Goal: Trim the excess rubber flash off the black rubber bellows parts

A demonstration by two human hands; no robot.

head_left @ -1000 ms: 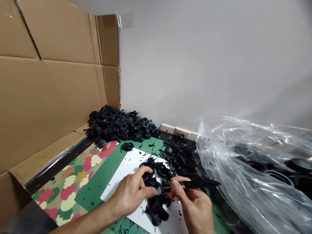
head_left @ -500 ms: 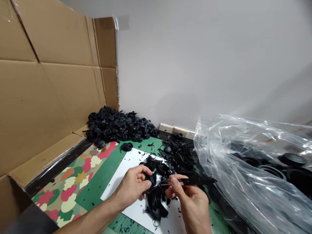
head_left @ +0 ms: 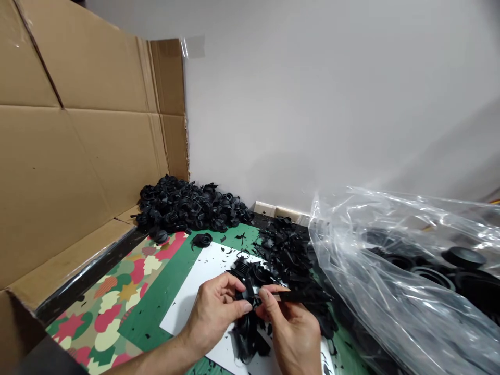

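Rubber bellows (head_left: 244, 278), gripped in left hand (head_left: 214, 315), right hand (head_left: 292, 333) pinching probable craft knife (head_left: 302, 296)

Head-worn camera looks forward and down from close range.

Black ribbed rubber bellows (head_left: 242, 272), slightly tilted, lower end partly hidden

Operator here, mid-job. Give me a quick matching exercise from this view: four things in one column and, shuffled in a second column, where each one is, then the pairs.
Things:
1. black-handled knife
2. ribbed black rubber piece
3. heap of ribbed black pieces
4. round black parts

Places:
A. inside the clear plastic bag
B. held in the left hand
C. piled against the cardboard sheet
D. held in the right hand

Pairs: 1-D, 2-B, 3-C, 4-A.
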